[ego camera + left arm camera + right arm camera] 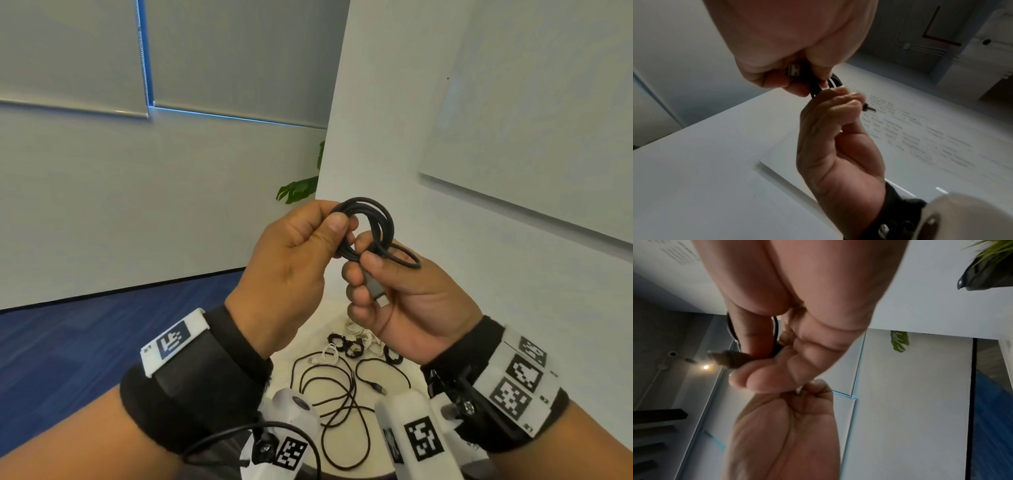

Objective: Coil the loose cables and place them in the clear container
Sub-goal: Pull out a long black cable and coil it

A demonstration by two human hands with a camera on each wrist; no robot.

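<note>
The round white table (310, 346) is mostly hidden behind both wrists. Faint handwriting on the white wall board (920, 133) blurs beyond reading. Part of the coiled black cable (368, 226) disappears inside the left hand (291, 263).

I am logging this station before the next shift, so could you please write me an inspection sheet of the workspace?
Surface: white tabletop below the hands, mostly hidden by them.
Job's things: black cable coil held up in the air; clear container nothing seen.
Clutter: small black bundles lying on the tabletop.
Hands: left hand pinches the coil; right hand grips the coil and its grey connector.
Cables: loose black cable sprawled on the tabletop; white cables behind it.
Surroundings: whiteboard, green plant, blue floor.
</note>
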